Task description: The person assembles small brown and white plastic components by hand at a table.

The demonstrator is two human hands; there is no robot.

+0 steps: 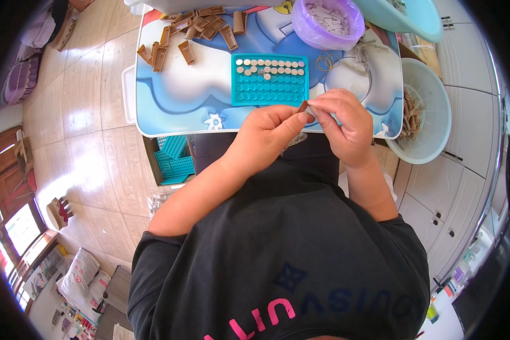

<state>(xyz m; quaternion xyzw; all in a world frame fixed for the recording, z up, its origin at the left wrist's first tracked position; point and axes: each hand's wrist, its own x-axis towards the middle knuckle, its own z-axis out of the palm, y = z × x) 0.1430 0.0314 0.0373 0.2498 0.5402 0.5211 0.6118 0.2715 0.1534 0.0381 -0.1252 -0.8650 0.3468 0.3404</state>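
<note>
Just past the table's near edge, my two hands meet over a small brown piece [303, 106], much like the brown plastic pieces on the table. My left hand [269, 133] pinches it between thumb and fingers. The fingertips of my right hand [344, 122] close on a small greyish bit at its end, too small to make out. Behind them lies a teal tray [270, 103] with rows of round pockets. Small pale discs [271, 63] fill most of its two far rows, and one sits in the row below.
Brown plastic pieces [211, 27] lie heaped at the table's far left. At the far right stands a purple-lined bowl [328, 39] of grey strips, near rubber bands [325, 60]. A pale basket [441, 122] holds brown scraps. Teal trays [174, 158] sit in a box lower left.
</note>
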